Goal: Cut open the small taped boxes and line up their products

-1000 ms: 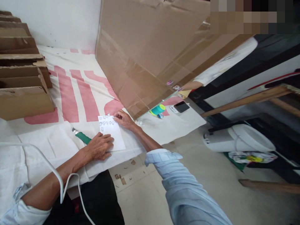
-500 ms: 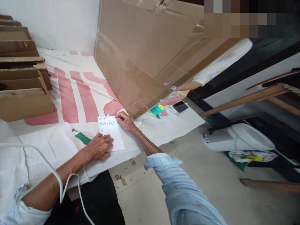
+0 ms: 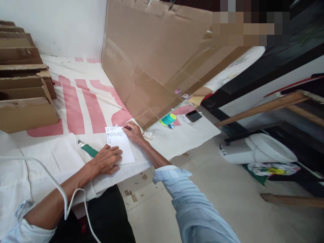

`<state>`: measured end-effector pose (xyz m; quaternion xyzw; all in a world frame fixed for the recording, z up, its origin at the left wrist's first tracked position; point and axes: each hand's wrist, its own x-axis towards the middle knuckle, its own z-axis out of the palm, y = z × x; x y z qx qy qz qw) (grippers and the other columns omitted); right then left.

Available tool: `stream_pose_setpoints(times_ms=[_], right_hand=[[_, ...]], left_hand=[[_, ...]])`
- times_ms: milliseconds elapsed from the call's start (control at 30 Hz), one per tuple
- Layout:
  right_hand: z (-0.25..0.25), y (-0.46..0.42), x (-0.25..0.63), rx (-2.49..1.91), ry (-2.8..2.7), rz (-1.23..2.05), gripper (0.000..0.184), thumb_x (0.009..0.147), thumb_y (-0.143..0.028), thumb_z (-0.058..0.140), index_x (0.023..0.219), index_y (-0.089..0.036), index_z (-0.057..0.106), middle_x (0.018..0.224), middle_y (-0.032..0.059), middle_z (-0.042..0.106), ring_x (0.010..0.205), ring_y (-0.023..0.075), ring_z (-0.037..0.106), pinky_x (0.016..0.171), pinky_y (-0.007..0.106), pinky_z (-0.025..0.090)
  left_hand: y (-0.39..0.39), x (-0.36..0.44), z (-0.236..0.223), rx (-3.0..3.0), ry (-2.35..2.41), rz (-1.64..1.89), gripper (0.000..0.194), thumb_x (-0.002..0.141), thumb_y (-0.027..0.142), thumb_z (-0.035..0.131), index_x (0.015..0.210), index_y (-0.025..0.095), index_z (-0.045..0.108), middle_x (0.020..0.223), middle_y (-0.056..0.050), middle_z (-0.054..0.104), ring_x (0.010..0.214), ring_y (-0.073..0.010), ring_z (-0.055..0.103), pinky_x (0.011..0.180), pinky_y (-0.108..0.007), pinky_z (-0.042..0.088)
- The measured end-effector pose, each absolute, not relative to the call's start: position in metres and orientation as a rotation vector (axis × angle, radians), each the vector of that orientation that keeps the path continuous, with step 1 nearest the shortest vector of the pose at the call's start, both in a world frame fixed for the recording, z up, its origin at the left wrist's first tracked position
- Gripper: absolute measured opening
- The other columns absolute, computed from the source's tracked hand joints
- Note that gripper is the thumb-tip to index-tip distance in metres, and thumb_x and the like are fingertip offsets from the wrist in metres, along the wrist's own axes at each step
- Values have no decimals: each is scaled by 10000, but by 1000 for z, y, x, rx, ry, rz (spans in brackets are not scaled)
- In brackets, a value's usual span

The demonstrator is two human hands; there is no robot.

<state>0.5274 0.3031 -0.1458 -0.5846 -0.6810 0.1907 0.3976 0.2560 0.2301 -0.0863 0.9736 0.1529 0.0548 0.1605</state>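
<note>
A white sheet of paper (image 3: 126,152) lies near the table's front edge, with rows of small blue-grey outlined shapes on its upper part; whether they are drawn or stuck on is too small to tell. My left hand (image 3: 108,160) rests flat on the sheet's lower left, fingers stretched out. At the upper right corner my right hand (image 3: 133,132) has thumb and fingertips pinched together; anything between them is too small to make out. Beside my left hand lies a green-handled utility knife (image 3: 89,150), partly behind that hand.
A large cardboard panel (image 3: 152,64) stands behind the sheet. Cardboard boxes (image 3: 27,114) line the left. On the right are a teal roll (image 3: 168,119), a phone (image 3: 193,116) and a person's sleeve (image 3: 227,76). A white cable (image 3: 50,175) crosses my left forearm. A white bucket (image 3: 258,148) is right.
My right hand has shifted slightly along the top edge of the paper, its fingertips drawing together. My left hand stays put on the sheet. The view has tilted a little.
</note>
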Motion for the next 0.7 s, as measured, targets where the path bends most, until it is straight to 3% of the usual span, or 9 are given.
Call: stream_pose_setpoints(times_ms=[300, 700], right_hand=[[-142, 295, 533, -1419, -1834, 363, 115, 934, -270, 658, 845, -233, 721, 941, 55, 693, 882, 222, 648, 841, 371, 535], [-129, 277, 536, -1343, -2207, 36, 257, 1049, -193, 550, 1038, -249, 800, 1095, 111, 733, 1074, 268, 651, 984, 428, 559]], left_hand=[[230, 257, -91, 2785, 442, 158, 177, 954, 365, 729, 939, 216, 633, 1277, -77, 704, 1220, -282, 605, 993, -450, 416], [230, 257, -99, 2813, 443, 209, 137, 945, 359, 713, 977, 236, 662, 1223, -75, 686, 1220, -297, 574, 1008, -438, 416]])
